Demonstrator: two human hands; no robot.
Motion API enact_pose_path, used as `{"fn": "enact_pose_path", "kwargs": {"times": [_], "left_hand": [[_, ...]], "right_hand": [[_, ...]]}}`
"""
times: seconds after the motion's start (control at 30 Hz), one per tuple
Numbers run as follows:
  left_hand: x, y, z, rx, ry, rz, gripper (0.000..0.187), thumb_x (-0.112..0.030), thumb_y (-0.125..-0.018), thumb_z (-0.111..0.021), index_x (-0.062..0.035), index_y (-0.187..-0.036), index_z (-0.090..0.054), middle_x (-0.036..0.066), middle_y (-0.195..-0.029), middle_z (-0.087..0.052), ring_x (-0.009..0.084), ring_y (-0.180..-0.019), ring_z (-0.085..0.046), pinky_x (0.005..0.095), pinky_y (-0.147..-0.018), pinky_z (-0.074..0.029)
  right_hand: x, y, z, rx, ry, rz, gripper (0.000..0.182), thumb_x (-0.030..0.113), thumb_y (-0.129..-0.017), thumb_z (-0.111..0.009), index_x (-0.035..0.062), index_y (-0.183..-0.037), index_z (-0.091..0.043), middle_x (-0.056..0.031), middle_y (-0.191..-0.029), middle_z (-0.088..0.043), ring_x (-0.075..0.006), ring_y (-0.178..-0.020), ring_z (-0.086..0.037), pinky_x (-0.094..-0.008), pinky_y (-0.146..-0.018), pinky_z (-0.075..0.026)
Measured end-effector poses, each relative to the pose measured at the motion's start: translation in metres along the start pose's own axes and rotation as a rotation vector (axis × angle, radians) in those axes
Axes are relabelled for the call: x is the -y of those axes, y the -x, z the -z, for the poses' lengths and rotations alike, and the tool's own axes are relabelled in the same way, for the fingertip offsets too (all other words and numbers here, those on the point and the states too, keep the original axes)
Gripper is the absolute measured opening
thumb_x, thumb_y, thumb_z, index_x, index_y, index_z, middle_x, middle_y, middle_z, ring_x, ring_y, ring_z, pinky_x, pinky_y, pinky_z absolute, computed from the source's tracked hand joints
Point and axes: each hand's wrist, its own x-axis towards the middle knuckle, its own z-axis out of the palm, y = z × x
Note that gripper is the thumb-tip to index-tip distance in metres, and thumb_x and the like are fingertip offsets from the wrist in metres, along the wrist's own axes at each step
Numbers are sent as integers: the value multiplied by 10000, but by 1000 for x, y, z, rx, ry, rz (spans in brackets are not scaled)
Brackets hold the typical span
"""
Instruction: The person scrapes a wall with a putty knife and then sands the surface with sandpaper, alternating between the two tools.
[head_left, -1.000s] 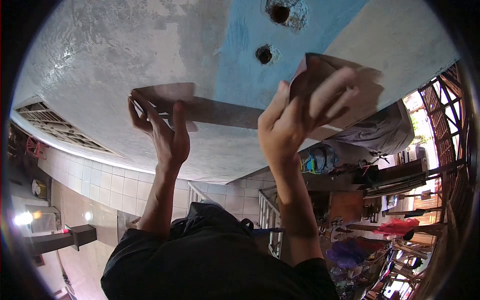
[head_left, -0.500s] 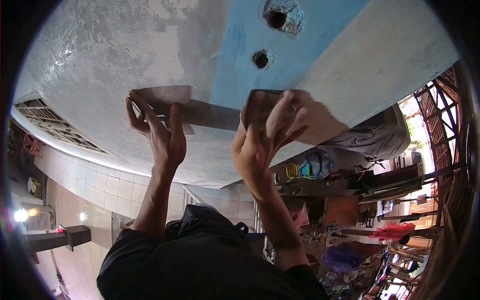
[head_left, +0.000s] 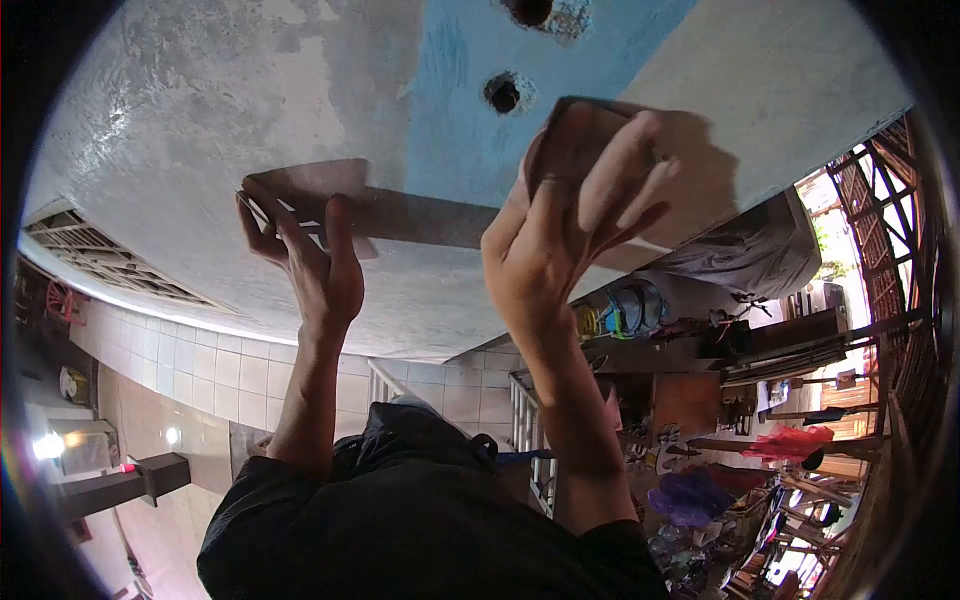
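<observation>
My left hand (head_left: pixel 325 275) is raised to the grey and blue painted wall (head_left: pixel 440 130), fingers and thumb pinching a thin flat plate (head_left: pixel 258 208) seen nearly edge-on. Farther right and higher, my right hand (head_left: pixel 555 245) has its fingers spread over a dark flat plate (head_left: pixel 597 130), gripping it against or close to the wall surface. The plate's dark upper edge shows above the fingertips, while much of it is hidden by the hand. Shadows of both hands fall across the wall. Two rough holes, the lower one (head_left: pixel 502 94) nearer, sit above and between the hands.
White metal rails (head_left: pixel 527 420) stand below on both sides of my body. A slatted vent (head_left: pixel 100 255) is set in the wall at left. White tiles (head_left: pixel 235 375) line the area beneath. Cluttered household goods, a purple bag (head_left: pixel 690 495) among them, lie at lower right.
My right hand has moved up and to the right along the wall with its plate. The left hand has stayed nearly in place; the view has shifted slightly.
</observation>
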Motion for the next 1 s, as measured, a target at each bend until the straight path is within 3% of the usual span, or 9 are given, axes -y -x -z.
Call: {"fn": "enact_pose_path", "kwargs": {"times": [0.1, 0.13, 0.27, 0.4, 0.53, 0.63, 0.77, 0.9, 1.0], "left_hand": [[-1, 0, 2, 12, 2, 9, 808, -390, -937, -449, 19, -1437, 35, 307, -1417, 138, 451, -1242, -178, 508, -1013, -266], [0, 0, 2, 5, -17, -4, 807, -389, -936, -450, 19, -1437, 34, 307, -1417, 138, 449, -1240, -181, 506, -1010, -270], [-2, 0, 1, 0, -25, 3, 806, -388, -935, -452, 26, -1436, 24, 309, -1419, 135, 436, -1233, -179, 504, -1003, -275], [-1, 0, 1, -12, 32, -7, 809, -394, -934, -452, 35, -1434, 16, 307, -1422, 131, 418, -1230, -165, 508, -1001, -274], [0, 1, -4, -30, -19, -29, 805, -384, -936, -454, 44, -1431, 13, 312, -1427, 128, 409, -1253, -126, 505, -1018, -243], [-1, 1, -4, -26, -51, -50, 796, -372, -938, -454, 46, -1431, 11, 318, -1428, 128, 401, -1262, -99, 499, -1021, -229], [2, -1, -1, -15, -49, -78, 792, -361, -939, -456, 52, -1429, 9, 318, -1429, 130, 397, -1265, -92, 496, -1018, -230], [-2, 0, -1, 8, -15, 28, 800, -360, -933, -468, 58, -1427, 2, 312, -1427, 122, 397, -1266, -114, 492, -1002, -260], [-3, -1, 1, -24, 6, -25, 808, -371, -930, -471, 52, -1429, 2, 306, -1423, 109, 403, -1237, -159, 492, -987, -290]], "right_hand": [[6, 43, -14, 139, 17, 45, 381, 180, -939, -394, 59, -1283, -504, -292, -1455, -193, -518, -1346, -57, -616, -1038, 46], [2, 50, -24, 64, -53, 138, 379, 183, -939, -403, 66, -1284, -507, -286, -1456, -198, -527, -1342, -52, -623, -1034, 44], [-2, 9, -4, 41, 15, 77, 386, 183, -936, -406, 84, -1298, -500, -304, -1455, -169, -533, -1339, -43, -634, -1027, 23], [3, 27, -15, 46, -88, 27, 389, 172, -901, -444, 134, -1279, -525, -262, -1473, -160, -516, -1340, -67, -722, -976, 41], [5, 26, -21, 19, -149, 64, 416, 176, -891, -477, 167, -1307, -496, -254, -1473, -168, -523, -1335, -82, -731, -973, 34], [5, 19, -15, 61, -59, 111, 407, 175, -896, -467, 101, -1295, -499, -317, -1456, -109, -562, -1318, -64, -684, -994, -27], [-3, 46, -37, -52, -101, 99, 449, 170, -878, -514, 233, -1321, -485, -226, -1478, -172, -516, -1340, -77, -725, -977, 68], [9, 10, -19, -37, -182, 64, 411, 186, -881, -515, 237, -1289, -526, -211, -1475, -196, -510, -1343, -76, -729, -976, 57], [2, 40, -25, 10, -112, 69, 389, 185, -873, -530, 230, -1259, -553, -197, -1480, -199, -498, -1345, -94, -735, -975, 40]]}}
